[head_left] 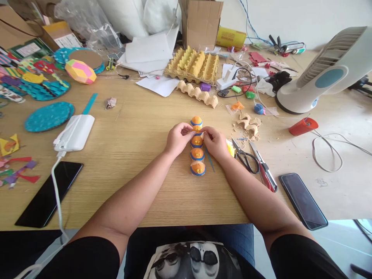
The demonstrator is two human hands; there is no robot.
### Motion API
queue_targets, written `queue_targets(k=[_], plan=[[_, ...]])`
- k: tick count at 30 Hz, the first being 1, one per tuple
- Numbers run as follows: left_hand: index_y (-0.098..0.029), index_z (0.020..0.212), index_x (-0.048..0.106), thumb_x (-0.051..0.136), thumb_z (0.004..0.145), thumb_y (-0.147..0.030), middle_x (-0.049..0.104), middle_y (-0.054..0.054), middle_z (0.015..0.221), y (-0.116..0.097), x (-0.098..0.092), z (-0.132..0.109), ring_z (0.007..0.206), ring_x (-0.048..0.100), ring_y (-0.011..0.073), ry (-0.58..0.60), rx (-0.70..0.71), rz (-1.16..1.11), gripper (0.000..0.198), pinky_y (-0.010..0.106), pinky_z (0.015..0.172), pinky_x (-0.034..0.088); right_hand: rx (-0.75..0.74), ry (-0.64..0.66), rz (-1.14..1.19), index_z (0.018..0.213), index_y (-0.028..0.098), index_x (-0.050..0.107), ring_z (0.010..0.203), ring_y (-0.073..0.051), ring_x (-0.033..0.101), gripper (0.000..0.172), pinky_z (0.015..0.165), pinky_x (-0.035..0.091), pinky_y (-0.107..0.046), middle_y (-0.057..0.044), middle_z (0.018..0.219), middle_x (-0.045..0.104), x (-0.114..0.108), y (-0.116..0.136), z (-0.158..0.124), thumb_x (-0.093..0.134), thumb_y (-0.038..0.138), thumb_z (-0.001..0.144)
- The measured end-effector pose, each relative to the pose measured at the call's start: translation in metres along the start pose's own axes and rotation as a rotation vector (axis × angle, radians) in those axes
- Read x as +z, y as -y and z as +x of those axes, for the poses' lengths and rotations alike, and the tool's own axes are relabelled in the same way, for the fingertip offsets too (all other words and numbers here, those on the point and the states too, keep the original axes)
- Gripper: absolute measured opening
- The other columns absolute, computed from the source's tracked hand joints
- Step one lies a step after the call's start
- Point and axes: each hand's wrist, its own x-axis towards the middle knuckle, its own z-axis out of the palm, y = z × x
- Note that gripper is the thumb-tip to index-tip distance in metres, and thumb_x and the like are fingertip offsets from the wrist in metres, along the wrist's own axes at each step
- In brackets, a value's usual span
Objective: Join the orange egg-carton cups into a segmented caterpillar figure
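Note:
A row of egg-carton cups lies on the table, pointing away from me. The cups are covered in orange, with blue bands low around them and small yellow faces on most. From the left side, my left hand pinches at the second cup from the far end. My right hand meets it from the other side, its thumb and fingers pressed together against the same cup. The fingertips partly cover that cup and its band. A thin blue strip lies beside the row, near my right hand.
Right of my hands lie scissors, a red utility knife and a phone. Torn carton scraps and a fan stand farther back. A yellow egg tray is behind; a white power bank is left.

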Motion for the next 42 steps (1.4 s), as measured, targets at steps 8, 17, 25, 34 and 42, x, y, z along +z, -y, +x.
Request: queue_targets(k=[8, 17, 25, 34, 42], plan=[[-0.021, 0.084, 0.066, 0.077, 0.079, -0.031, 0.071, 0.000, 0.086, 0.000, 0.001, 0.000, 0.079, 0.065, 0.0148, -0.012, 0.004, 0.019, 0.016, 0.029, 0.078, 0.053, -0.032, 0.021, -0.011, 0.102, 0.024, 0.075, 0.075, -0.020, 0.064, 0.031, 0.070, 0.047, -0.030, -0.001, 0.080, 0.072, -0.001, 0.001, 0.000, 0.048, 0.021, 0.088], [-0.021, 0.089, 0.067, 0.082, 0.074, -0.034, 0.071, 0.001, 0.091, 0.001, -0.003, 0.001, 0.085, 0.065, 0.0151, 0.046, -0.025, -0.059, 0.025, 0.028, 0.081, 0.053, -0.076, 0.012, -0.011, 0.105, 0.025, 0.075, 0.084, -0.022, 0.068, 0.033, 0.080, 0.051, -0.032, -0.003, 0.090, 0.075, -0.002, -0.001, 0.001, 0.047, 0.019, 0.089], [-0.020, 0.087, 0.066, 0.083, 0.072, -0.036, 0.069, 0.001, 0.088, -0.001, -0.002, 0.001, 0.082, 0.063, 0.0151, 0.019, -0.032, -0.025, 0.027, 0.029, 0.079, 0.051, -0.086, -0.019, 0.046, 0.102, 0.022, 0.073, 0.082, -0.021, 0.066, 0.028, 0.080, 0.051, -0.033, -0.004, 0.086, 0.072, 0.000, 0.001, 0.000, 0.048, 0.020, 0.090], [-0.020, 0.085, 0.066, 0.081, 0.071, -0.027, 0.067, -0.001, 0.083, -0.001, 0.001, 0.001, 0.077, 0.060, 0.0138, -0.015, -0.067, -0.066, 0.021, 0.027, 0.074, 0.051, 0.101, -0.197, 0.361, 0.097, 0.020, 0.072, 0.065, -0.013, 0.055, 0.022, 0.065, 0.046, -0.027, -0.001, 0.079, 0.066, -0.030, 0.031, 0.008, 0.052, 0.020, 0.088], [-0.020, 0.086, 0.065, 0.078, 0.073, -0.028, 0.066, -0.001, 0.084, 0.002, 0.002, 0.001, 0.077, 0.061, 0.0139, -0.007, -0.022, -0.079, 0.020, 0.028, 0.076, 0.052, 0.370, 0.125, 0.402, 0.095, 0.017, 0.077, 0.058, -0.011, 0.049, 0.023, 0.054, 0.037, -0.026, -0.003, 0.073, 0.065, -0.060, 0.034, -0.016, 0.061, 0.025, 0.081]])
